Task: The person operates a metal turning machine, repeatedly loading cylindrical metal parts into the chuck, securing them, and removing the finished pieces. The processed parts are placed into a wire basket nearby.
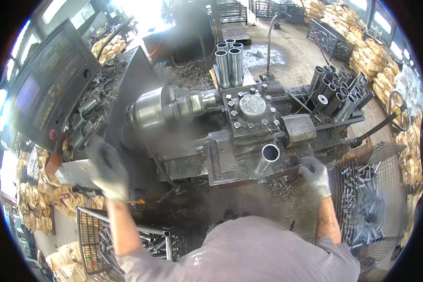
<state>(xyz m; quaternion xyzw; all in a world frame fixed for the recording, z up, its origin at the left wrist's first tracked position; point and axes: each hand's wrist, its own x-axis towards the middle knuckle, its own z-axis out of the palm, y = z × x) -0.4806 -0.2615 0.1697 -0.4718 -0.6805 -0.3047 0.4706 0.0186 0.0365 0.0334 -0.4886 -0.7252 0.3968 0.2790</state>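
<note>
My left hand (107,171), in a grey-and-white work glove, is beside the lathe's dark guard, below the control panel. Motion smears its fingers, so its grip cannot be made out. My right hand (316,177), gloved too, is at the front right of the lathe, with its fingers loosely bent and apart and nothing visible in them. Left of it, a short metal tube (269,157) stands tilted on the carriage. Behind that is the square tool post (253,110) with several bolts. The cylindrical chuck (150,108) is at the left, partly veiled by a blurred haze.
Several shiny tubes (235,66) stand upright behind the tool post. More dark tubes (336,94) are bunched at the right end. Wire baskets of metal pieces flank me, a right basket (394,171) and a left basket (87,239). A control panel (49,89) rises at the left.
</note>
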